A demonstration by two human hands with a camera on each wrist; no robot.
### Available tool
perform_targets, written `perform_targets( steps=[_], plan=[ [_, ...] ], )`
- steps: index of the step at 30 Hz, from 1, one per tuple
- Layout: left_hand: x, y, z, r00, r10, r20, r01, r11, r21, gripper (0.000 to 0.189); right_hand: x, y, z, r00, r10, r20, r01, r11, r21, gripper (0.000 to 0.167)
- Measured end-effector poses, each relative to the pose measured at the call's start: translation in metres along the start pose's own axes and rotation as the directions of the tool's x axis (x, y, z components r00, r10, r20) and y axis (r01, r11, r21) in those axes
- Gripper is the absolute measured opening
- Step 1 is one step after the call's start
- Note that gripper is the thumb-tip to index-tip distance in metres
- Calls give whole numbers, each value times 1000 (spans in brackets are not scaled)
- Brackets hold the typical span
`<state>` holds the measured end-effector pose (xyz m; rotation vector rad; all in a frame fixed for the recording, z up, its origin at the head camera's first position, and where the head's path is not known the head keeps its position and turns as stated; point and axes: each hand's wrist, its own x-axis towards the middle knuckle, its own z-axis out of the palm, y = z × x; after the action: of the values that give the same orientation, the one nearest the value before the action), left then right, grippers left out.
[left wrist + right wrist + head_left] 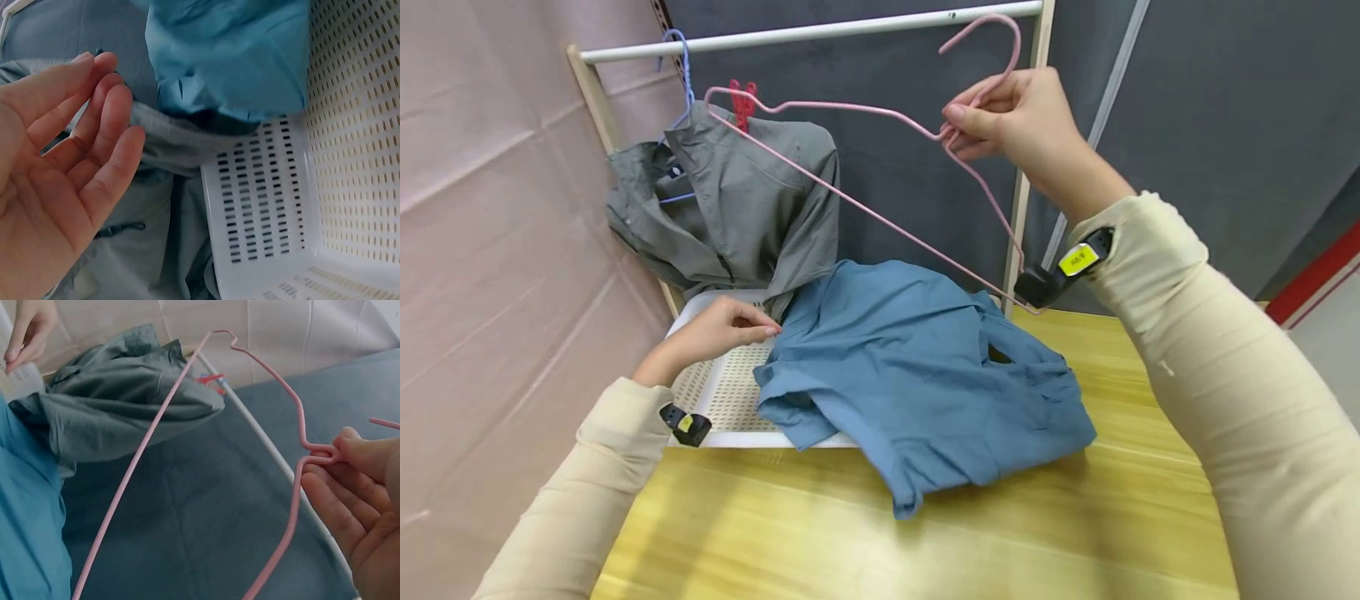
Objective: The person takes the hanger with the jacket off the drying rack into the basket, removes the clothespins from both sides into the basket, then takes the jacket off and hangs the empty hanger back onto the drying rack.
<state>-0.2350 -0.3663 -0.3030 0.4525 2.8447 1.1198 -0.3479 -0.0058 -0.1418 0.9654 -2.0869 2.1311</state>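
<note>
My right hand pinches a pink clothes hanger at the base of its hook. The hanger is tilted above a blue garment, its far end overlapping a grey jacket in the head view. This garment drapes over a white perforated basket and the tabletop. Beside the garment's left edge, over the basket, is my left hand. Its fingers are loosely bent with nothing between them in the left wrist view. The right wrist view shows thumb and fingertips on the hanger's neck.
Behind the basket stands a rack with a white rail and wooden posts. The grey jacket hangs there from a blue hanger, with a red clip near it. The yellow wooden table extends in front; a pinkish curtain borders the left.
</note>
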Motion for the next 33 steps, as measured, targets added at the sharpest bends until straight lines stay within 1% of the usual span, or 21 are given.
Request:
perform_targets(
  steps=[3,5,8,11,14,17,21,24,25,26,29,31,33],
  plan=[
    [-5,-4,-4,1000,-11,-24,11,1000,19,22,-3,5,-6,1000,26,6,-26,998,-53,14],
    [-8,-7,-7,998,-22,-54,24,999,39,21,-5,7,-10,999,41,9,-40,997,-69,16],
    [-14,-12,-14,994,-45,-103,51,997,53,21,-9,10,-17,999,43,26,-40,994,-98,16],
    [-22,-17,-24,986,-75,-150,84,995,50,24,-13,13,-25,998,46,52,-37,987,-154,19],
    [-28,-22,-36,971,-123,-207,135,990,46,28,-17,13,-35,995,82,65,-67,976,-209,22],
    [-33,-27,-49,944,-175,-279,193,980,38,32,-21,13,-46,991,117,66,-96,961,-258,26],
    [-35,-31,-65,900,-238,-366,264,964,23,37,-27,14,-60,988,142,64,-117,946,-303,27],
    [-36,-33,-74,865,-282,-414,307,952,-5,39,-31,15,-70,987,154,54,-131,945,-301,22],
    [-36,-33,-77,853,-297,-430,319,948,-22,37,-33,15,-73,986,157,50,-136,946,-293,21],
    [-36,-33,-80,841,-312,-442,328,944,-41,34,-34,15,-77,986,162,44,-142,946,-291,19],
    [-32,-32,-88,816,-342,-467,341,936,-90,23,-39,16,-88,986,167,23,-154,948,-279,17],
    [-27,-28,-95,802,-349,-486,337,934,-115,18,-42,17,-96,982,187,8,-179,950,-255,16],
    [-21,-25,-101,792,-345,-504,323,937,-133,14,-45,18,-103,978,209,-7,-205,953,-224,14]
  ],
)
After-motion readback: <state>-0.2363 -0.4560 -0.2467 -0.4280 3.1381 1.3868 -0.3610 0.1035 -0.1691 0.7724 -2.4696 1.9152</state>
